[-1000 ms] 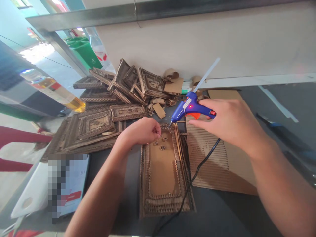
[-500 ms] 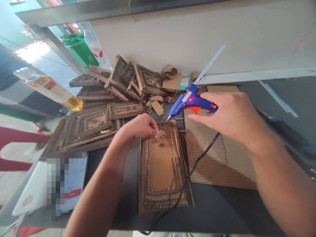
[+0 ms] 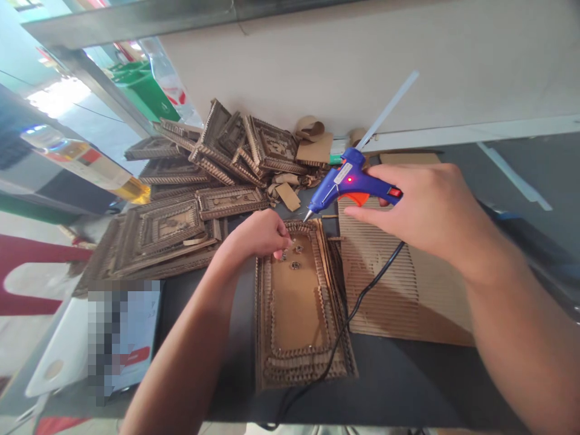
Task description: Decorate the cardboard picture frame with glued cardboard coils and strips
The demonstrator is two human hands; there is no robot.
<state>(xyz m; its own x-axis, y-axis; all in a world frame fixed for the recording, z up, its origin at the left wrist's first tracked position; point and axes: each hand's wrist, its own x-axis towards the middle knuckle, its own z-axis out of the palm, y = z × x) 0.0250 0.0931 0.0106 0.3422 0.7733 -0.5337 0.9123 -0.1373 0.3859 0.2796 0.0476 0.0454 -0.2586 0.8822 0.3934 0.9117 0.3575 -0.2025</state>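
Observation:
My right hand [image 3: 426, 208] is wrapped round the handle of a blue hot glue gun [image 3: 338, 181] with an orange trigger and a lit red light. A clear glue stick [image 3: 389, 112] juts from its back. The nozzle hangs just above the far edge of a rectangular cardboard frame [image 3: 296, 365] with corrugated borders. My left hand [image 3: 265, 232] is closed in a pinch over the frame's upper left; what sits between the fingertips is too small to name. Beside those fingers, small curled ornaments [image 3: 295, 265] lie on the frame's brown panel.
More cardboard frames [image 3: 272, 145] are piled at the back left. A corrugated cardboard sheet [image 3: 385, 290] lies to the right, with the black cord [image 3: 362, 296] across the frame. A phone [image 3: 136, 344], a bottle of yellow liquid [image 3: 86, 160] and spare glue sticks [image 3: 514, 175] are around.
My left hand has turned and lowered slightly over the ornaments, its fingers still pinched. The glue gun has stayed nearly in place, lifting a touch.

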